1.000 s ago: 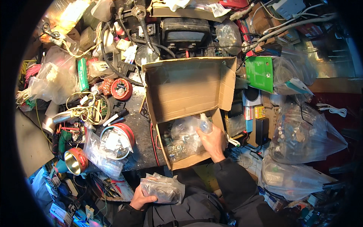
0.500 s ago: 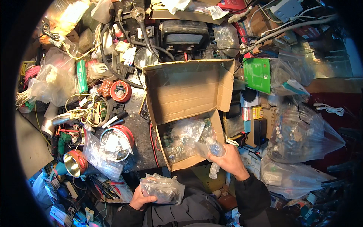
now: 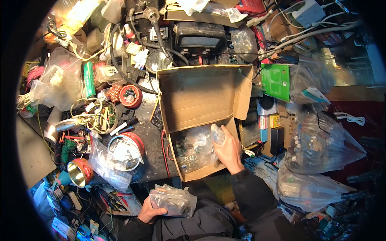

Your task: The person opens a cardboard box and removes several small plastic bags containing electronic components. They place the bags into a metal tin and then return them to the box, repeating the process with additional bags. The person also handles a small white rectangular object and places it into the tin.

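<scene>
Reaching into the cardboard box, your right hand pinches a clear bag at its right wall. Several bags already lie inside; your left hand grips another bag of parts, not yet packed.

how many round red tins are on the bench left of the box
3: one red tin near the wire coils, one holding a bag beside the cardboard box, one open tin lower left. Clutter may hide more.

Probably an electronics repair workshop: a bench crowded with wire coils, circuit board and bagged parts.
</scene>
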The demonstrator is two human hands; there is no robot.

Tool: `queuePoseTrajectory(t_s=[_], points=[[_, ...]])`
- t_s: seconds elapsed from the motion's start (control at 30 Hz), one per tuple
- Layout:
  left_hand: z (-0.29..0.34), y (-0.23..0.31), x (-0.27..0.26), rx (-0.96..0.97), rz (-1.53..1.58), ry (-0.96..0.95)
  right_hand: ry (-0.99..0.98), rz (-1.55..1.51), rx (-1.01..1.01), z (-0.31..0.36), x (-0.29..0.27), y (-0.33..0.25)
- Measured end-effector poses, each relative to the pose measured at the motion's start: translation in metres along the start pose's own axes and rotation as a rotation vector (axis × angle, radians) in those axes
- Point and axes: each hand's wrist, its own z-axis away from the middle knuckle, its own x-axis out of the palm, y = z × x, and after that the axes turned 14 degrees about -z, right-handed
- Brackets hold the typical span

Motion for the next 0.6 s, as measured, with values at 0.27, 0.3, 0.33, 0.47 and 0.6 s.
queuePoseTrajectory(t_s=[0.27,0.3,0.33,0.47,0.6], points=[[0.005,-0.003,-0.003,0.004,0.042,0.023,0.002,-0.224,0.107,-0.006,0.012,-0.001],[0.004,-0.003,-0.003,0.006,0.039,0.022,0.009,-0.207,0.066,-0.004,0.004,-0.004],[0.004,-0.002,-0.003,0.016,0.053,0.018,0.008,-0.157,0.075,-0.001,-0.005,-0.008],[0.003,-0.002,-0.004,-0.005,0.032,0.020,0.047,-0.230,-0.068,0.024,-0.062,-0.020],[-0.001,-0.001,-0.004,-0.006,0.024,0.000,0.083,-0.240,-0.083,0.040,-0.097,-0.031]])
